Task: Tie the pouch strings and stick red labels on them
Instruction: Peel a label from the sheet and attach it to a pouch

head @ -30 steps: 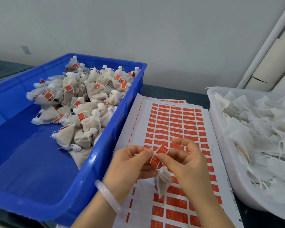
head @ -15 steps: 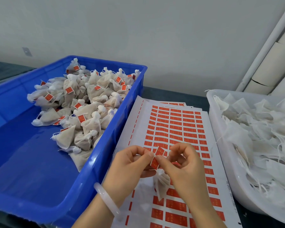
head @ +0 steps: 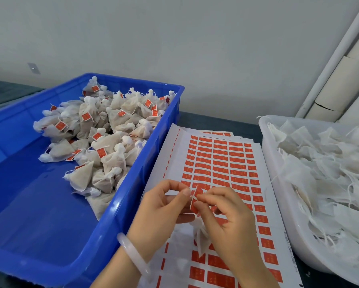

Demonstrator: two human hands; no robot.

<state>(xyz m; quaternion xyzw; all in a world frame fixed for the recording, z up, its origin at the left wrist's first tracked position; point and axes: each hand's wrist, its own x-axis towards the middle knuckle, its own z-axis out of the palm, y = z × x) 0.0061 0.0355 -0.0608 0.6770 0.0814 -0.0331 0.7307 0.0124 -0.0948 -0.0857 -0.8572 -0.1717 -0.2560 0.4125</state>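
We count 2 hands, left hand (head: pixel 159 213) and right hand (head: pixel 226 221), pinching 1 red label (head: pixel 194 206) over 1 pouch (head: pixel 201 240) — plus 1 bracelet (head: pixel 133 254), 1 blue crate (head: pixel 120 204), 1 white tub (head: pixel 282 204), at least 2 label sheets (head: pixel 216 159); the heaped pouches (head: pixel 103 142) defy counting.

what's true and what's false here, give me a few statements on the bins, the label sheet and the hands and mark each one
1. The blue bin holds pouches with red labels on them. True.
2. The white tub holds labelled pouches too. False: no red label shows on anything in it.
3. The left hand and right hand both pinch a red label. True.
4. The bracelet is on the right wrist. False: it is on the left wrist.
5. The label sheet lies inside the blue bin. False: it lies between the bin and the tub.
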